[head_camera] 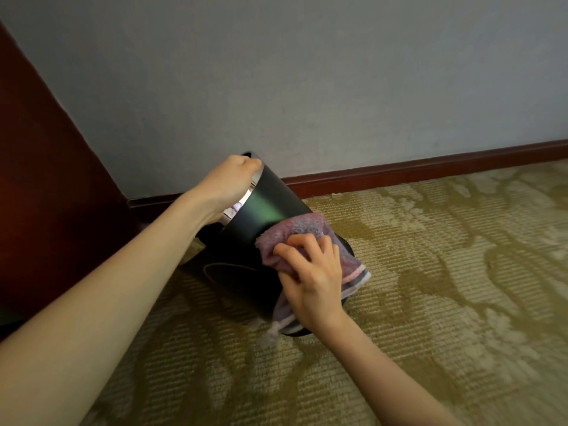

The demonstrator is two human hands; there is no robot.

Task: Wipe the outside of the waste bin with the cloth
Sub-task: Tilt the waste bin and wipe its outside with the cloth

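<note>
A dark round waste bin (pixel 261 210) with a shiny metal rim is tilted toward the upper left, with its base low on the patterned carpet. My left hand (pixel 233 179) grips the rim at the top. A pinkish-purple cloth (pixel 295 232) with a striped edge lies over the bin's right side. My right hand (pixel 313 272) presses on the cloth with fingers curled into it. Part of the cloth hangs down below my right hand, and the bin's base is partly hidden behind it.
A grey wall (pixel 307 87) with a dark red skirting board (pixel 430 164) runs behind the bin. A dark red wooden panel (pixel 46 195) stands at the left. Green-gold patterned carpet (pixel 445 287) covers the floor to the right and front.
</note>
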